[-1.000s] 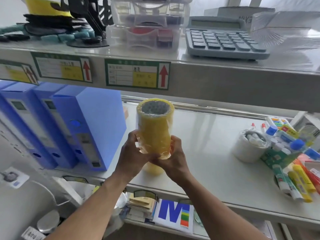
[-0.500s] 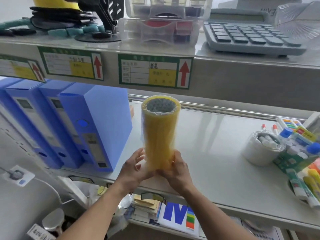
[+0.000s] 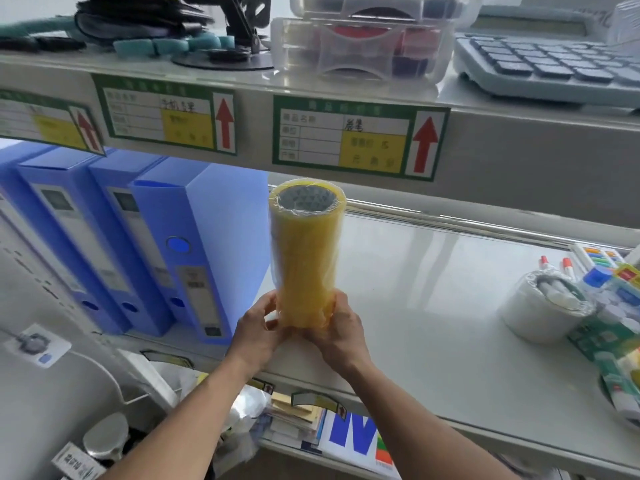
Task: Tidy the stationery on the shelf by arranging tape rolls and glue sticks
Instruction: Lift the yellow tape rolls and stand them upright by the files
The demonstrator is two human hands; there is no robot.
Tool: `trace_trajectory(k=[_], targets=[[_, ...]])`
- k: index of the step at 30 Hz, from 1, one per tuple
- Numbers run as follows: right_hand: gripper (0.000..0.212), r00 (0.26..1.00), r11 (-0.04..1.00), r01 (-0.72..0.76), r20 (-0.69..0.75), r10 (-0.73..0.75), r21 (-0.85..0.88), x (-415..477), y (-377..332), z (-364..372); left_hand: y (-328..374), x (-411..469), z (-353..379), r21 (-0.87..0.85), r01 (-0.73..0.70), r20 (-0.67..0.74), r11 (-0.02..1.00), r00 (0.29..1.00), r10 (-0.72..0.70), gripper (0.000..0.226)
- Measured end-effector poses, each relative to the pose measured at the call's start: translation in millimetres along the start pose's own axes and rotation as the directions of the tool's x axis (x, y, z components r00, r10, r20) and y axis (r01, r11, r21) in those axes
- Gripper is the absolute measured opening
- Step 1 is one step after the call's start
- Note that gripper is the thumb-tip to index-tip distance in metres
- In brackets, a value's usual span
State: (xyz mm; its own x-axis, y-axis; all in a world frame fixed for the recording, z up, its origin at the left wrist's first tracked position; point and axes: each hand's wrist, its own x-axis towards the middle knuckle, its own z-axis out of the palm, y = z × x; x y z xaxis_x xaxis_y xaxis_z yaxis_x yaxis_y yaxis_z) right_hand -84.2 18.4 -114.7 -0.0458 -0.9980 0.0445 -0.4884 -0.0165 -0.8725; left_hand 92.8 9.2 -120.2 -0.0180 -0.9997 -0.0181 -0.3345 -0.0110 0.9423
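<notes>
A tall shrink-wrapped stack of yellow tape rolls (image 3: 306, 258) stands upright on the grey middle shelf (image 3: 433, 306), just right of the blue file boxes. My left hand (image 3: 258, 329) and my right hand (image 3: 341, 330) clasp its bottom end from either side. A white tape roll (image 3: 545, 311) wrapped in film, with small items in its core, sits at the right of the shelf. Beside it lie glue sticks (image 3: 620, 393) and other coloured stationery, partly cut off by the frame edge.
Blue file boxes (image 3: 194, 251) stand at the left of the shelf. The upper shelf edge (image 3: 356, 133), with green labels and red arrows, hangs just above the stack. A calculator (image 3: 547, 64) and clear boxes (image 3: 363, 46) sit on top. Papers fill the shelf below.
The yellow stack has come down from mid-air onto the shelf and now stands upright. Both hands slid from its middle to its bottom end. The view moved closer.
</notes>
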Motion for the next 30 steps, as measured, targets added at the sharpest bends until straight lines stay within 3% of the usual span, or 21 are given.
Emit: trace_trajectory(k=[5, 7, 10, 13, 14, 17, 19, 22, 30], targets=[[0.067, 1.0, 1.0, 0.013, -0.002, -0.013, 0.012, 0, -3, 7, -1, 3, -6, -0.017, -0.012, -0.005, 1.0, 1.0, 0.011, 0.057], [0.07, 0.998, 1.0, 0.026, 0.051, -0.026, 0.007, 1, -6, 3, 0, 1, -8, -0.029, -0.009, 0.017, 1.0, 1.0, 0.01, 0.068], [0.093, 0.984, 0.995, 0.092, 0.153, -0.095, 0.025, 4, -16, -19, 21, -5, -12, -0.034, -0.055, 0.058, 0.998, 0.997, 0.057, 0.114], [0.129, 0.986, 0.988, 0.136, 0.088, -0.143, 0.071, 9, -43, -45, 66, -3, -23, -0.16, -0.223, 0.048, 0.962, 0.971, 0.233, 0.118], [0.133, 0.982, 0.98, 0.167, 0.067, -0.174, 0.106, 11, -56, -51, 84, -1, -27, -0.191, -0.265, 0.023, 0.945, 0.961, 0.274, 0.117], [0.119, 0.947, 0.939, 0.311, 0.035, -0.319, 0.149, 17, -90, -59, 125, 6, -33, -0.233, -0.335, -0.041, 0.913, 0.942, 0.334, 0.118], [0.109, 0.928, 0.922, 0.367, 0.014, -0.372, 0.125, 19, -105, -57, 137, 9, -31, -0.252, -0.352, -0.059, 0.901, 0.935, 0.349, 0.106], [0.101, 0.929, 0.921, 0.37, -0.035, -0.368, 0.124, 18, -109, -53, 144, 10, -26, -0.293, -0.347, -0.067, 0.891, 0.937, 0.343, 0.09], [0.098, 0.943, 0.927, 0.331, -0.034, -0.33, 0.177, 16, -109, -49, 144, 7, -26, -0.285, -0.35, -0.081, 0.892, 0.936, 0.342, 0.1]])
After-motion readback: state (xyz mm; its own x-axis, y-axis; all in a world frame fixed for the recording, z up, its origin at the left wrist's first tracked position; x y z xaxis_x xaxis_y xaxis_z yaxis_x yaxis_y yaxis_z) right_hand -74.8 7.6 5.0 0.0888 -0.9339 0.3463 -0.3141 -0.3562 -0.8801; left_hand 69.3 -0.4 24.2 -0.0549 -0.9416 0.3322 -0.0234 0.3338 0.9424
